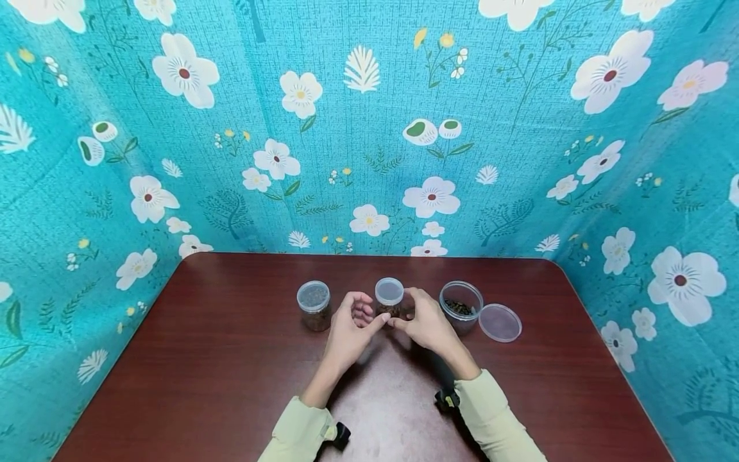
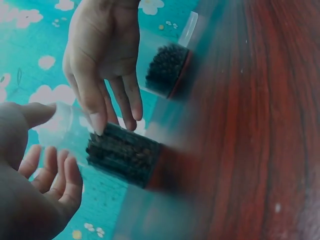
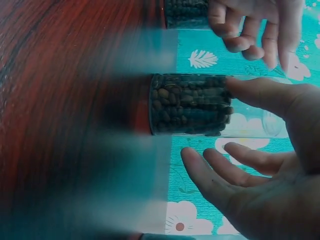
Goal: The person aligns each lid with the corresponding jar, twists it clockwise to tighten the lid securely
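Note:
A clear jar point(image 1: 389, 296) with a pale translucent top stands upright between my two hands. Dark brown, bean-like pieces point(image 3: 187, 107) fill its lower part. My left hand point(image 1: 352, 327) is at the jar's left side, its thumb near the top and its fingers loosely bent, apart from the wall in the left wrist view. From the right, my right hand point(image 1: 428, 322) reaches round the jar. Its thumb point(image 3: 255, 92) appears to touch the wall, while the other fingers point(image 3: 210, 172) stay off it.
Left of my hands stands a second lidded jar point(image 1: 314, 307) with dark contents. An uncovered jar point(image 1: 461, 301) holding similar pieces is on the right, a round clear lid point(image 1: 500, 323) beside it. The brown table point(image 1: 231, 372) meets a flowered turquoise cloth point(image 1: 369, 160) behind.

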Demonstrator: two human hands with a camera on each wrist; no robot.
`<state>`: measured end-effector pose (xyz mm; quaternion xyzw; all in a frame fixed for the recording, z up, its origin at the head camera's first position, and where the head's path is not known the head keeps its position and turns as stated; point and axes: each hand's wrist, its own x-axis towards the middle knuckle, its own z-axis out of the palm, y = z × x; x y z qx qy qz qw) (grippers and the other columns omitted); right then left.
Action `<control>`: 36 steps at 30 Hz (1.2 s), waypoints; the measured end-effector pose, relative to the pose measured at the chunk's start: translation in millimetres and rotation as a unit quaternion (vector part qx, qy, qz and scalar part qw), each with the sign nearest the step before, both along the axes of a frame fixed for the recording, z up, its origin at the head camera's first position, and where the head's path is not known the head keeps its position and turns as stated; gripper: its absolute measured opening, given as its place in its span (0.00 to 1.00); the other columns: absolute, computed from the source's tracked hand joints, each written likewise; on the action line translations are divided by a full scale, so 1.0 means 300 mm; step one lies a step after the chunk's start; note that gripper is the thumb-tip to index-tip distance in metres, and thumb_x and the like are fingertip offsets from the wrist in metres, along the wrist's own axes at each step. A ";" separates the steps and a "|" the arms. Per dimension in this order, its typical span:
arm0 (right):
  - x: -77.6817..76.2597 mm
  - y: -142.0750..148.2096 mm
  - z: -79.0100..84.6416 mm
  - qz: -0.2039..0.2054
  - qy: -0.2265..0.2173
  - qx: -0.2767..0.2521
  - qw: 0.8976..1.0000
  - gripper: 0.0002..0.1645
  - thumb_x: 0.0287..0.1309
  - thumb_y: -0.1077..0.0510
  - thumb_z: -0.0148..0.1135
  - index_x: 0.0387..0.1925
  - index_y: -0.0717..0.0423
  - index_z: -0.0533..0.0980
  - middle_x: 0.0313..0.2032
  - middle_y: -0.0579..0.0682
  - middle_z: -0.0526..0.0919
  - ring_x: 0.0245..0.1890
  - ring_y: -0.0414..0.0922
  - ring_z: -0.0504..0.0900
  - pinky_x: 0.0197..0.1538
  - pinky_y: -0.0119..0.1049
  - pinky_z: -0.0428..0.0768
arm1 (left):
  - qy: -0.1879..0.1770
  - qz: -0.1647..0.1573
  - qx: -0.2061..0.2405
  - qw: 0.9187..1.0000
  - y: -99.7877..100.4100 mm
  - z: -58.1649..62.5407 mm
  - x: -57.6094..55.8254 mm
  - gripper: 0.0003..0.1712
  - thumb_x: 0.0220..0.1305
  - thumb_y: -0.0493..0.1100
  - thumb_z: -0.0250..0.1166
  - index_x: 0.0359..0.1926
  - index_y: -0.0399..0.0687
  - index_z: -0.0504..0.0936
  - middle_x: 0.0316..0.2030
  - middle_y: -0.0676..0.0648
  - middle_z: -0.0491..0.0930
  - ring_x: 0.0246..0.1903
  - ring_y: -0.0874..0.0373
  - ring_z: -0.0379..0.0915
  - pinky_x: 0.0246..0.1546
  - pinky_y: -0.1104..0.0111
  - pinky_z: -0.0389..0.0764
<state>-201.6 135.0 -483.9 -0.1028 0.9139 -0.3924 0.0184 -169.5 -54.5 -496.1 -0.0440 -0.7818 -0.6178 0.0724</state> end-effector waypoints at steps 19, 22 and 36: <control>0.107 0.067 0.117 0.020 0.004 0.030 0.999 0.21 0.56 0.58 0.78 0.51 0.54 0.84 0.46 0.52 0.91 0.44 0.46 0.90 0.49 0.45 0.88 | 0.124 -0.024 0.021 0.992 0.062 0.120 0.063 0.17 0.63 0.46 0.78 0.43 0.40 0.82 0.32 0.48 0.84 0.32 0.64 0.81 0.38 0.66 0.88; 0.122 0.086 0.140 0.027 0.019 0.020 0.999 0.20 0.57 0.58 0.77 0.51 0.54 0.84 0.46 0.52 0.91 0.43 0.45 0.90 0.47 0.44 0.88 | 0.136 -0.046 0.027 0.989 0.073 0.127 0.064 0.18 0.64 0.44 0.77 0.46 0.38 0.82 0.34 0.46 0.86 0.35 0.63 0.83 0.40 0.60 0.89; 0.133 0.223 0.216 -0.011 0.125 -0.016 0.992 0.16 0.59 0.59 0.78 0.48 0.54 0.84 0.39 0.50 0.91 0.35 0.41 0.89 0.41 0.36 0.89 | 0.170 -0.081 -0.022 0.982 0.142 0.125 0.052 0.26 0.57 0.48 0.82 0.54 0.55 0.80 0.46 0.51 0.82 0.43 0.61 0.82 0.43 0.64 0.88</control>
